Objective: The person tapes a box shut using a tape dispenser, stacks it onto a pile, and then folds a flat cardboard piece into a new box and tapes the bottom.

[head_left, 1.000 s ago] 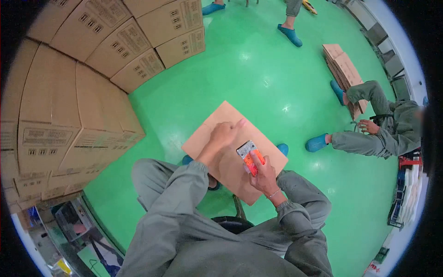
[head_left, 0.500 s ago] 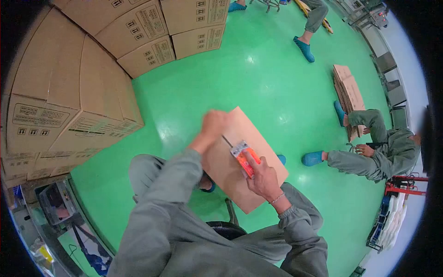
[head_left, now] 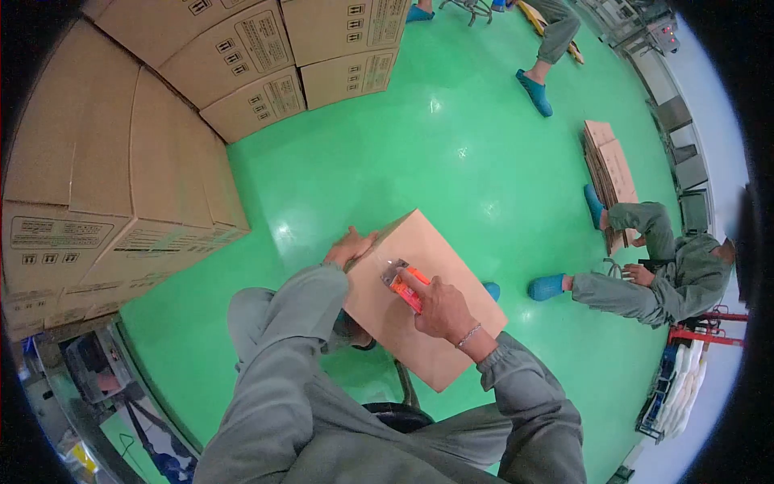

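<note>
A plain brown cardboard box [head_left: 447,266] is between my knees, its top face turned up towards me. My right hand [head_left: 446,309] is wrapped round an orange tape dispenser [head_left: 408,294], the index finger stretched along it. The dispenser's clear-and-grey head is at the box top, near the left edge. On the box's far left side, my left hand [head_left: 350,247] lies against the cardboard with its fingers apart, holding nothing. Part of that hand is hidden behind the sleeve.
Large printed cartons [head_left: 177,153] are stacked at the left. A seated person [head_left: 645,274] and a pile of flat cardboard [head_left: 610,165] are to the right. Another person's leg [head_left: 556,40] shows at the top. A dark stool [head_left: 399,417] is below me.
My left hand, blurred above the box top before, has come down to the box's left side. The dispenser has moved left and slightly down. The dark slit in the box top no longer shows.
</note>
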{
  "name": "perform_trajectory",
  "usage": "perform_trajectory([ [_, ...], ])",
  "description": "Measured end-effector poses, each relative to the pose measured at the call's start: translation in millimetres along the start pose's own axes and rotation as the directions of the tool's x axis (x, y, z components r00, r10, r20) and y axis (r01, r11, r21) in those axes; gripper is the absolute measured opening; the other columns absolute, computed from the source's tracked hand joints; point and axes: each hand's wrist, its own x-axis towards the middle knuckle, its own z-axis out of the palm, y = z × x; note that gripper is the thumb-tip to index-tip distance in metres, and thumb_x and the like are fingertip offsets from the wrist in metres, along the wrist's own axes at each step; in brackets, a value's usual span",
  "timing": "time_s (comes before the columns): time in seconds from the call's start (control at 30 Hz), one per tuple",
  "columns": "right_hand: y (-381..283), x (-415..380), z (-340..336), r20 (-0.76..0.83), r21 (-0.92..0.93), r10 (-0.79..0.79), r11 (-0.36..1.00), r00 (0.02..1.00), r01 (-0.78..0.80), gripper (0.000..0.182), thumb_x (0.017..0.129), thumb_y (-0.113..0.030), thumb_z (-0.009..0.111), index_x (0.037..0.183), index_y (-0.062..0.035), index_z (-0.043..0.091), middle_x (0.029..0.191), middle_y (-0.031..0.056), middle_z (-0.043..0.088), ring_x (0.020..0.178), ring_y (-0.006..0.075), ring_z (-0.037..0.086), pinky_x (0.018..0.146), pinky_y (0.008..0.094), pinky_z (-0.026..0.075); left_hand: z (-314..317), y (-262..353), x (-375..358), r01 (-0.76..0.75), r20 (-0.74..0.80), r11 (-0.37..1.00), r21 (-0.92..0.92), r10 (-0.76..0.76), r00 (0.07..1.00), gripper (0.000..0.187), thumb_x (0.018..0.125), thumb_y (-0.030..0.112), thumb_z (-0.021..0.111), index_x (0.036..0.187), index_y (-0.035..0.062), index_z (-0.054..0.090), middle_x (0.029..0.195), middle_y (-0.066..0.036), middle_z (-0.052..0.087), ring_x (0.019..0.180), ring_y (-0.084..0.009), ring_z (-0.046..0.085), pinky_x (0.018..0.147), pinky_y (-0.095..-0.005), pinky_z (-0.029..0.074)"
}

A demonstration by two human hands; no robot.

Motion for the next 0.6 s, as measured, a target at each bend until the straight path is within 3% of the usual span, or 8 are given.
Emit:
perform_trajectory([
  [0.07,1.0,-3.5,1.4,-0.015,0.001,-0.021,1.0,1.0,0.021,0.08,0.072,-0.021,0.065,0.145,-0.0306,0.036,0.085,0.0212,0.057,0.069,0.038,0.063,0.058,0.0457,0.053,-30.6,26.2,-30.0,0.008,-0.105,0.921,0.389,0.036,0.994,0.101,0.09,0.075,0.018,0.144,-0.0097,0.029,0.145,-0.03,0.036,0.138,-0.0413,0.033,0.114,-0.048,0.025],
  [0.1,0.6,-3.9,-0.4,0.0,-0.02,-0.02,1.0,1.0,0.02,0.08,0.072,-0.02,0.066,0.145,-0.0305,0.036,0.086,0.0209,0.057,0.069,0.0376,0.063,0.057,0.0452,0.053,-35.3,30.2,-26.8,0.009,-0.108,0.92,0.392,0.036,0.994,0.101,0.09,0.075,0.018,0.144,-0.0097,0.029,0.145,-0.03,0.036,0.138,-0.0413,0.033,0.114,-0.048,0.025],
  [0.17,0.4,-2.7,-2.4,0.007,-0.019,-0.006,1.0,1.0,0.006,0.08,0.071,-0.019,0.066,0.145,-0.0304,0.036,0.086,0.0207,0.057,0.069,0.0371,0.063,0.057,0.0446,0.052,-37.3,38.1,-19.1,0.198,-0.082,0.978,-0.064,-0.203,0.976,0.1,0.089,0.075,0.019,0.139,-0.0094,0.039,0.143,-0.03,0.04,0.137,-0.0412,0.035,0.114,-0.0464,0.028],
  [0.33,0.7,0.0,1.6,0.063,0.051,-0.004,0.999,0.998,0.001,0.076,0.069,-0.019,0.069,0.139,-0.027,0.043,0.082,0.0144,0.061,0.073,0.0334,0.064,0.056,0.0436,0.052,12.1,92.7,-105.1,-0.03,-0.131,0.999,0.026,0.033,0.991,0.095,0.088,0.075,0.024,0.119,-0.0068,0.061,0.128,-0.03,0.055,0.122,-0.0408,0.052,0.104,-0.0478,0.04],
  [0.4,7.2,-8.4,2.2,0.005,-0.131,-0.004,0.991,1.0,0.005,0.073,0.065,-0.016,0.073,0.132,-0.0247,0.046,0.083,0.0101,0.064,0.075,0.0318,0.065,0.057,0.0441,0.051,16.0,130.6,-128.0,0.248,-0.414,0.966,0.078,-0.194,0.889,0.088,0.089,0.073,0.03,0.114,-0.0047,0.064,0.115,-0.029,0.062,0.112,-0.0408,0.059,0.097,-0.0479,0.045],
  [0.5,52.7,-82.5,28.7,0.103,-0.116,-0.051,0.991,0.993,0.063,0.075,0.06,-0.012,0.076,0.128,-0.0231,0.046,0.084,0.0101,0.064,0.077,0.0322,0.065,0.058,0.0446,0.052,31.4,132.6,-129.2,0.231,-0.576,0.955,0.187,-0.084,0.813,0.083,0.089,0.07,0.035,0.107,-0.004,0.068,0.104,-0.026,0.067,0.101,-0.0397,0.064,0.09,-0.0473,0.048],
  [0.57,89.9,-155.9,38.4,0.07,0.04,-0.033,0.999,0.997,0.031,0.064,0.07,-0.012,0.068,0.128,-0.0213,0.046,0.087,0.0107,0.062,0.07,0.0317,0.064,0.057,0.0447,0.052,29.8,138.3,-128.5,0.233,-0.569,0.95,0.207,-0.077,0.819,0.083,0.089,0.07,0.035,0.104,-0.0042,0.069,0.102,-0.026,0.068,0.1,-0.0398,0.065,0.089,-0.0472,0.048],
  [0.6,102.3,-186.6,44.9,0.166,-0.039,0.081,0.996,0.983,-0.076,0.07,0.069,-0.011,0.069,0.133,-0.0234,0.043,0.087,0.0123,0.059,0.07,0.0329,0.064,0.057,0.0454,0.053,28.1,142.0,-126.1,0.239,-0.568,0.946,0.218,-0.076,0.82,0.082,0.089,0.069,0.036,0.102,-0.0043,0.07,0.101,-0.026,0.068,0.099,-0.0399,0.065,0.088,-0.0471,0.048],
])
